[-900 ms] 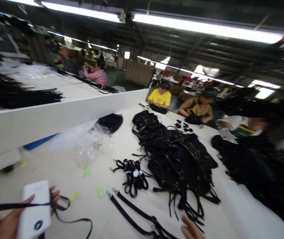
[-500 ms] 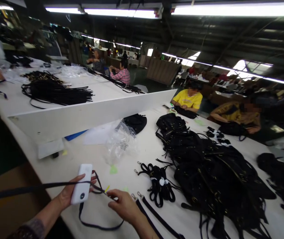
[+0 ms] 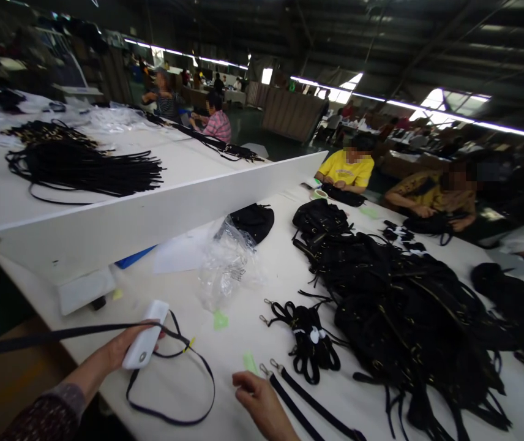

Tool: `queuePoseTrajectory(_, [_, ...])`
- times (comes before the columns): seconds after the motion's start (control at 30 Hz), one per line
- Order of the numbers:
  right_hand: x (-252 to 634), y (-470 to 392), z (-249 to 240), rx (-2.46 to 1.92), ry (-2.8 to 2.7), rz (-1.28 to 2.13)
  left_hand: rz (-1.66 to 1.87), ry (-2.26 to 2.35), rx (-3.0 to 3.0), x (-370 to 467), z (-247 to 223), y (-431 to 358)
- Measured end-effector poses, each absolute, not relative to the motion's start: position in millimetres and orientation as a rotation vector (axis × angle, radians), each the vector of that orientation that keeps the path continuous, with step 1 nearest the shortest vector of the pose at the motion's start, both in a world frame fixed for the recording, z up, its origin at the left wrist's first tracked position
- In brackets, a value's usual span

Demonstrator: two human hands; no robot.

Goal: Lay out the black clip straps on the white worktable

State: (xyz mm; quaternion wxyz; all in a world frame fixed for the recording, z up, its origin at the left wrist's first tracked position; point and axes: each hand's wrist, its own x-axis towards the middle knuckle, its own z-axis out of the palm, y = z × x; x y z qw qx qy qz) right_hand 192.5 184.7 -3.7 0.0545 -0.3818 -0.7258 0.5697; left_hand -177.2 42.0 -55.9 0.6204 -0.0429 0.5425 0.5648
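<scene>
Left hand (image 3: 122, 350) fingers wrapped round a smooth white rectangular device (image 3: 145, 335), its thin black lanyard (image 3: 170, 392) looping limply on the table (image 3: 188, 294). Right hand (image 3: 262, 404), half a second ago pinching that lanyard, now lies off it, fingers loosely curled, empty, beside flat webbing straps (image 3: 308, 401); crinkled clear bags (image 3: 228, 263) beyond.

Dim workshop, long white tables (image 3: 23, 202), striplights (image 3: 409, 105).
</scene>
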Motion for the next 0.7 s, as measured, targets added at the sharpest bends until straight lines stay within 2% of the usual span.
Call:
queuePoseTrajectory(0.33, [202.7,179.7,-27.2,-1.252,-2.134,1.749,1.372,1.106,-0.05,-218.1,-46.8,21.6])
queuePoseTrajectory(0.7, [213.6,172.3,-19.4,-1.325,-2.113,1.742,1.305,1.542,-0.022,-240.9,-77.1,18.1])
